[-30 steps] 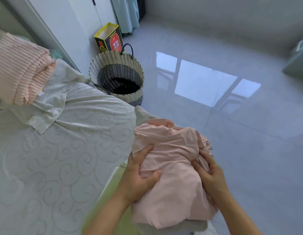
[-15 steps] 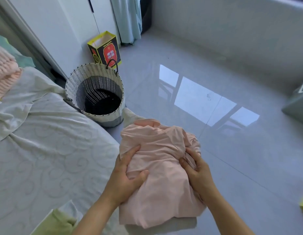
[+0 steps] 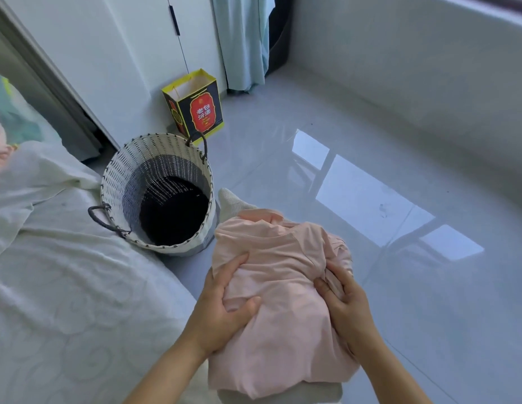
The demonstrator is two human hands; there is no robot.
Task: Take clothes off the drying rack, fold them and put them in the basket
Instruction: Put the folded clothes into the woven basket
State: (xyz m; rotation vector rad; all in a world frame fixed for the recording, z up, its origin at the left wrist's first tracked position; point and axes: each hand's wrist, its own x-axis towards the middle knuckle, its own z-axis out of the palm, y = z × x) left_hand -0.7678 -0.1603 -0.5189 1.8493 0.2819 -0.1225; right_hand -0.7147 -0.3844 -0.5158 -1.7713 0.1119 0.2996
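Presently held: a folded pink garment (image 3: 283,310) is sitting between both hands, off the edge of the bed (image 3: 64,287), near the basket (image 3: 119,176).
Left hand (image 3: 221,310): is gripping the bundle's left side, thumb lying on top.
Right hand (image 3: 345,304): is pinching the looser right-side folds, evidently so the fold is not springing open.
Basket: is standing on the floor against the bed, mouth upward.
Step judged: carrying toward the basket; placing not yet done.
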